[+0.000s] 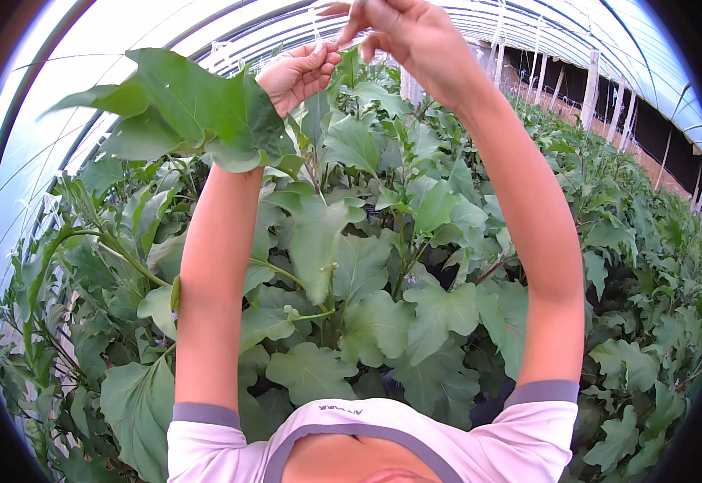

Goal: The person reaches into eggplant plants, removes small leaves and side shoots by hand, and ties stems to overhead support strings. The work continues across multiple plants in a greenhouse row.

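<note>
Both of my arms reach up into the top of the picture. My left hand (299, 78) pinches a thin white string (316, 33) between thumb and bent fingers. Close beside it on the right is my right hand (414, 48), slightly blurred and partly cut off by the top edge. Its fingers are bent and near the left fingertips; whether they hold any of the string cannot be told. A large eggplant leaf (188, 108) covers part of my left wrist and forearm. Below the hands, a tall eggplant stem (313, 163) rises among lobed leaves.
Dense eggplant foliage (375, 326) with a few small purple flowers spreads before me and to both sides. Curved hoops (76, 18) carry the greenhouse's plastic film overhead. Pale posts (590, 90) and hanging strings (536, 57) stand along the right, in front of a back wall (652, 163).
</note>
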### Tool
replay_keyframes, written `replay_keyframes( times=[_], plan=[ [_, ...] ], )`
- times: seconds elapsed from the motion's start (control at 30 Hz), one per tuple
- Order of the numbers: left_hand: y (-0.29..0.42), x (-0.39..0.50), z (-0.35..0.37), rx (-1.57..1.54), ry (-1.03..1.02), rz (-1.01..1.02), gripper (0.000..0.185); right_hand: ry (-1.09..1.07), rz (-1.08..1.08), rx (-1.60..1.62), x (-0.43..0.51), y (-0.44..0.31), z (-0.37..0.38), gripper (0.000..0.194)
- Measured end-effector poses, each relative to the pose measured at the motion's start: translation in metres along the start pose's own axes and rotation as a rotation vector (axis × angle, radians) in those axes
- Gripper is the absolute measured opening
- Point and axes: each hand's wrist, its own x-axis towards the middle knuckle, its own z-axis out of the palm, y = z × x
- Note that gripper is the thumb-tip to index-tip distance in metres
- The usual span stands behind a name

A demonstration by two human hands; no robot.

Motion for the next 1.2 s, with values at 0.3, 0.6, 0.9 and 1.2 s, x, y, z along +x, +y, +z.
replay_keyframes(
  times=[0.3, 0.6, 0.9, 1.2],
  plan=[
    [-0.021, 0.038, 0.042, 0.268, 0.183, -0.083, 0.024, 0.652, 0.316, -0.218, 0.053, 0.034, -0.06, 0.023],
    [-0.071, 0.097, 0.079, 0.088, 0.105, -0.104, 0.022, 0.474, 0.169, -0.807, -0.028, 0.024, -0.083, 0.017],
    [-0.017, 0.083, 0.067, 0.845, 0.394, 0.53, 0.023, 0.482, -0.197, -1.37, -0.044, 0.065, -0.053, 0.009],
    [0.053, 0.08, 0.127, 2.07, 0.331, 0.564, 0.008, 0.549, -0.215, -1.441, -0.038, 0.076, -0.03, 0.006]
  ],
)
